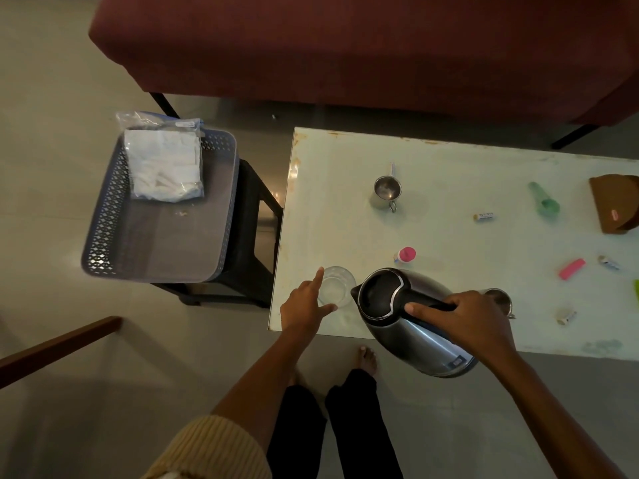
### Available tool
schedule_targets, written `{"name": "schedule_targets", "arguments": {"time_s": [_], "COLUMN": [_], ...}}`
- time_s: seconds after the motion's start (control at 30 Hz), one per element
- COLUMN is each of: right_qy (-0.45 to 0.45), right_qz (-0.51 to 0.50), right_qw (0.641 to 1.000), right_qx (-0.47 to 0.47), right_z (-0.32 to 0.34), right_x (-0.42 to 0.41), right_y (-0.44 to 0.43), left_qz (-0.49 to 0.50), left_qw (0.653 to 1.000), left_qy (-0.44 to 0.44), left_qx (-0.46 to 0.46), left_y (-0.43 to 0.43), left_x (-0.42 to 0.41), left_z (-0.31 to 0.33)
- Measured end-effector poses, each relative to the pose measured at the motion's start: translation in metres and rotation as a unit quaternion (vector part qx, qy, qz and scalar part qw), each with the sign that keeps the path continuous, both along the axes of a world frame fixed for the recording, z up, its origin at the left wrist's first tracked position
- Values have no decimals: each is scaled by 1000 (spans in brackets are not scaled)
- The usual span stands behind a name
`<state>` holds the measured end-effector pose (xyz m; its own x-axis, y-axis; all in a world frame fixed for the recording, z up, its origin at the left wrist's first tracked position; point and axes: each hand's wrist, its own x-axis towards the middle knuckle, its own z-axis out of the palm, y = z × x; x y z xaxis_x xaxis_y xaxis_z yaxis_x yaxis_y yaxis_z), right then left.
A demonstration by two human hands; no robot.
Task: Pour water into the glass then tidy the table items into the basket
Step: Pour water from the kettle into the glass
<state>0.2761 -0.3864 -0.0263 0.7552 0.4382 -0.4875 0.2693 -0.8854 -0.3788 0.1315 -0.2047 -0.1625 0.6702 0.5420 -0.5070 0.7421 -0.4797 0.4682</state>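
A clear glass [337, 286] stands near the front left corner of the pale table [449, 167]. My left hand [306, 307] holds the glass from the left, index finger on the rim and thumb against its near side. My right hand [466, 316] grips the black handle of a steel electric kettle [408, 319], which is tilted with its spout beside the glass. The grey perforated basket [103, 233] sits on a dark stool to the left of the table and holds a plastic bag of white items [164, 164].
On the table lie a steel cup [387, 190], a second steel cup [499, 299] behind my right hand, a pink-capped bottle [405, 254], a green tube [544, 198], a pink lighter [572, 268], a brown pouch [617, 203] and small bits. A maroon sofa [345, 46] stands behind.
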Motion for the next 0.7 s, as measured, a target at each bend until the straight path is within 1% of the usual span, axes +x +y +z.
{"name": "schedule_targets", "arguments": {"time_s": [0.27,0.7], "right_qy": [-15,-8], "right_qz": [-9,-10], "right_qw": [1000,1000], "right_qx": [-18,-25], "right_z": [1,2], "right_x": [-2,-4], "right_y": [9,18], "left_qz": [24,10], "left_qw": [999,1000], "left_qy": [-12,-20], "left_qx": [-21,1], "left_y": [-1,0], "left_x": [-2,-4], "left_z": [-6,-8]}}
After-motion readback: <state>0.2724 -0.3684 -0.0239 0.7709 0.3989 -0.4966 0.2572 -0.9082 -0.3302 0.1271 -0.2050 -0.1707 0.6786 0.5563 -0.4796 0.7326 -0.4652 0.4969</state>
